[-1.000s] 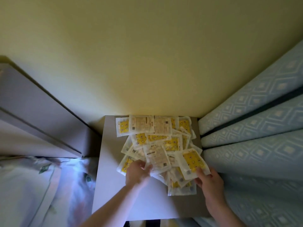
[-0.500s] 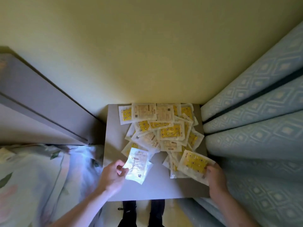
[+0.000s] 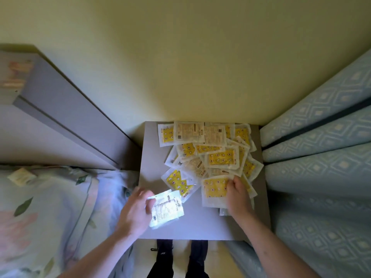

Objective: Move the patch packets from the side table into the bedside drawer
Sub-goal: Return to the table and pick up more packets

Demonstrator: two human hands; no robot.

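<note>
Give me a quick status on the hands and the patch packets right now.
Left hand holds one pale packet above the side table. Right hand pinches a yellow packet at the pile. Drawer not in view; nothing blocking.

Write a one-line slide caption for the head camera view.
Left hand holds a pale packet above the side table; right hand rests on a yellow packet beside the pile.
</note>
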